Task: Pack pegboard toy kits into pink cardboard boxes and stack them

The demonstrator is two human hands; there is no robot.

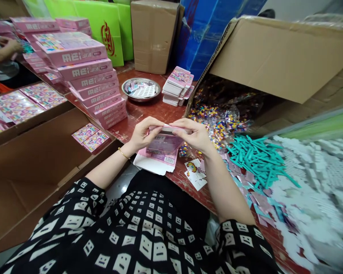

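Pink printed card box (162,144), held above the red wooden tabletop (135,111) by left hand (144,133) and right hand (198,136), with thumbs and fingers pinched nearly together on its upper edge. Probably light, thin-walled, easily creased; best gripped lightly at the side edges. Counted: one held box, one round steel bowl (143,99), two small pink printed boxes (96,141) inside the brown cardboard carton (42,146).

Black top (148,236), loose, printed all over with off-white, roughly square blocks, each with small black marks inside. Sleeves (240,239) in same print, wide, ending near the elbows. Thin gold-toned bangle (122,153) on left wrist; small bead-like detail on it. Plain black cloth (171,194) over the lap.
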